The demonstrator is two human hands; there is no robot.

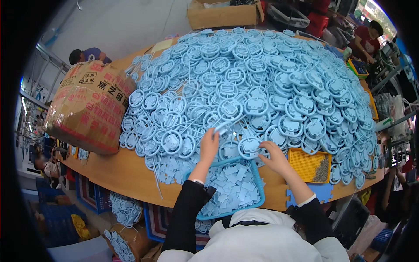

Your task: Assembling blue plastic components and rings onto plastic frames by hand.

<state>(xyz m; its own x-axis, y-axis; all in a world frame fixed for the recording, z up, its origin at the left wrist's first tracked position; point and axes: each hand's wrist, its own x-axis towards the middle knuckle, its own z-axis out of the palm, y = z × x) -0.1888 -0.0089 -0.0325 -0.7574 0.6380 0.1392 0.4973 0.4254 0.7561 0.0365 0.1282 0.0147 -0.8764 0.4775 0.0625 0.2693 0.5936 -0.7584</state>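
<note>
now | left fingers [215,136] pinch blue piece [224,128] | blue ring [249,147] touching right fingers [266,146], hold unclear

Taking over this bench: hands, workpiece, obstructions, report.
Left hand at light-blue piece. Right hand at wheel-shaped plastic part. Similar parts heaped close ahead.

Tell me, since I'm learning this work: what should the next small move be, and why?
Probably settle the right hand more firmly on the light-blue, round plastic part. Its fingertips are at the part's right edge, and the part lies near the far rim of the turquoise plastic basket, while the left hand is off to the left.
</note>
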